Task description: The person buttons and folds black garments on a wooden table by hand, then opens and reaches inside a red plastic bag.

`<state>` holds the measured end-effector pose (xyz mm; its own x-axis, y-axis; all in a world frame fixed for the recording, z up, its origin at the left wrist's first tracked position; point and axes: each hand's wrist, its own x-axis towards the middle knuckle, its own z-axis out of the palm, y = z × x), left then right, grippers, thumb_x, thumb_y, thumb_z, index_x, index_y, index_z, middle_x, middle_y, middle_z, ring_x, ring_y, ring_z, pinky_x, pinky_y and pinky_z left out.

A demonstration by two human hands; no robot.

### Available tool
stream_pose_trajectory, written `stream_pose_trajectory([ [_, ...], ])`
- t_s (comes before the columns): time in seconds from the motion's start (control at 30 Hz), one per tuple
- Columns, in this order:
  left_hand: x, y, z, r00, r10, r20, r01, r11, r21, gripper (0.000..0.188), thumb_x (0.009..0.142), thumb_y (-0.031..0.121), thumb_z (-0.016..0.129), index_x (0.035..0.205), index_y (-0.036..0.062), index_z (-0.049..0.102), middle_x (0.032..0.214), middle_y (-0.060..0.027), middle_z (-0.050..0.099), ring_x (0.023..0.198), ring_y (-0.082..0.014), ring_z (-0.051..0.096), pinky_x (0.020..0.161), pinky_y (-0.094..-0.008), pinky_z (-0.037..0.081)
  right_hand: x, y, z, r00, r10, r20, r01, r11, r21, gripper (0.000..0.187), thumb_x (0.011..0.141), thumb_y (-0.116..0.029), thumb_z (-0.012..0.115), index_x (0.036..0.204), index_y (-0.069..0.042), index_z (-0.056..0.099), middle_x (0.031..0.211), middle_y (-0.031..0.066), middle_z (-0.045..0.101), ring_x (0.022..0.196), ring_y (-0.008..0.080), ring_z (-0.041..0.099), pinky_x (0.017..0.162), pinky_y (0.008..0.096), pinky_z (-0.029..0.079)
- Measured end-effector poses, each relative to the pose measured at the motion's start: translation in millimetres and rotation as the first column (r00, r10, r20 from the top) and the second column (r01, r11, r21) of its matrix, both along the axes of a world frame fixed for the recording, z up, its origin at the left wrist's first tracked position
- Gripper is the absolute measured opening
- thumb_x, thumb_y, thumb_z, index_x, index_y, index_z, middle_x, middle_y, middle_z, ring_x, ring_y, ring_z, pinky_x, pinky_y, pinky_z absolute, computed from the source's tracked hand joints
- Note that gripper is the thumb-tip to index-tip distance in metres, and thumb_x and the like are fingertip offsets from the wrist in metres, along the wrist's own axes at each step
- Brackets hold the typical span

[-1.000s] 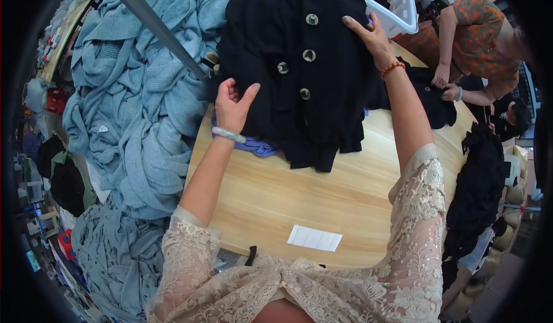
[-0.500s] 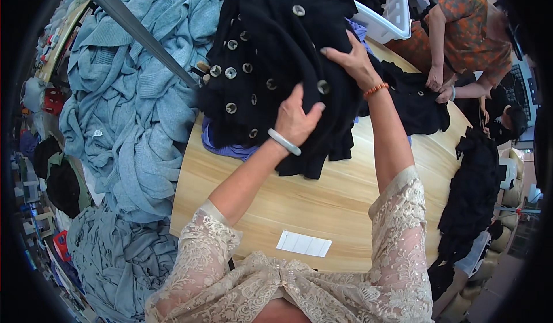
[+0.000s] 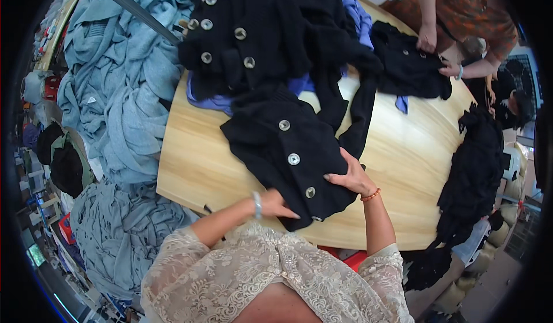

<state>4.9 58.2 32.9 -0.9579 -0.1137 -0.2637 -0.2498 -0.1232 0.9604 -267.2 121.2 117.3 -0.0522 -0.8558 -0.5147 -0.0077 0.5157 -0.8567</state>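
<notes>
A black knit cardigan (image 3: 271,144) with large round buttons lies on the wooden table, its button edge stretched toward me. My right hand (image 3: 352,179) grips its right side near the front, thumb on top and fingers partly hidden. At the near left corner, my left hand (image 3: 279,204) pinches the cloth, with the thumb on top and the other fingers largely out of sight. Farther back, a pile of black buttoned cardigans (image 3: 271,29) lies over purple cloth (image 3: 208,99). A black sleeve (image 3: 362,113) trails between that pile and my right hand.
Heaped pale blue knitwear (image 3: 124,92) and grey knitwear (image 3: 127,236) flank the wooden table (image 3: 190,162) on the left, beside a slanting metal pole (image 3: 132,9). At the far right, a co-worker's hands (image 3: 438,49) hold another black garment (image 3: 406,64). Black garments (image 3: 472,162) hang over the right edge.
A black cardigan has come from the pile down toward me, and both hands have moved nearer with it. The white paper on the table no longer shows. The co-worker's hands have shifted slightly.
</notes>
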Motion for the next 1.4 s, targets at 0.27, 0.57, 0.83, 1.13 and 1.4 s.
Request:
stream_pose_trajectory([
  [0.27, 34, -35, 0, 0.739, 0.472, 0.480, -0.642, 0.711, 0.288, 0.080, 0.077, 0.018, 0.079, 0.138, -0.0072, 0.034, 0.129, -0.0176, 0.053, 0.115, -0.0234, 0.055, 0.095, -0.0354, 0.049, 18, 42, -4, 0.999, -0.016, 0.028, 0.020, 0.988, -0.156, 0.077, 0.071, -0.018, 0.077, 0.136, 0.006, 0.041, 0.127, 0.0145, 0.057, 0.117, 0.0196, 0.053, 0.103, 0.0312, 0.040],
  [0.57, -66, 112, 42, 0.926, 0.318, 0.201, -0.344, 0.933, 0.108, 0.104, 0.074, 0.042, 0.077, 0.143, -0.0126, 0.022, 0.148, -0.0264, 0.030, 0.139, -0.0313, 0.029, 0.113, -0.0350, 0.025, -37, 162, 43, 0.967, -0.242, 0.075, 0.251, 0.956, -0.151, 0.067, 0.069, -0.011, 0.077, 0.127, 0.008, 0.050, 0.114, 0.0136, 0.063, 0.103, 0.0202, 0.060, 0.092, 0.0326, 0.048],
  [0.83, -117, 218, 124, 0.962, 0.115, -0.248, 0.051, 0.817, 0.574, 0.104, 0.078, 0.022, 0.077, 0.149, -0.0036, 0.005, 0.154, -0.0145, 0.022, 0.142, -0.0216, 0.018, 0.116, -0.0336, 0.016, -72, 242, 204, 0.959, -0.284, -0.018, 0.279, 0.949, -0.146, 0.084, 0.058, -0.007, 0.082, 0.130, 0.008, 0.042, 0.113, 0.0210, 0.061, 0.101, 0.0276, 0.063, 0.089, 0.0392, 0.052],
  [1.13, 0, 206, 102, 0.719, 0.677, -0.157, -0.687, 0.660, -0.303, 0.094, 0.072, 0.026, 0.076, 0.144, -0.0039, 0.022, 0.144, -0.0247, 0.034, 0.137, -0.0370, 0.030, 0.113, -0.0416, 0.026, -19, 108, 127, 0.891, 0.237, -0.388, -0.370, 0.873, -0.318, 0.070, 0.068, -0.023, 0.082, 0.130, -0.005, 0.054, 0.123, 0.0135, 0.060, 0.115, 0.0258, 0.055, 0.099, 0.0383, 0.041],
  [1.4, 64, 201, 36, 0.770, 0.616, 0.166, -0.098, 0.370, -0.924, 0.095, 0.076, 0.034, 0.074, 0.151, 0.0175, 0.018, 0.154, -0.0238, 0.013, 0.143, -0.0454, 0.007, 0.111, -0.0613, 0.012, 93, 123, -26, 0.339, -0.065, -0.939, -0.561, 0.787, -0.257, 0.066, 0.072, -0.034, 0.074, 0.133, -0.020, 0.052, 0.149, 0.0163, 0.033, 0.139, 0.0352, 0.028, 0.112, 0.0577, 0.016],
])
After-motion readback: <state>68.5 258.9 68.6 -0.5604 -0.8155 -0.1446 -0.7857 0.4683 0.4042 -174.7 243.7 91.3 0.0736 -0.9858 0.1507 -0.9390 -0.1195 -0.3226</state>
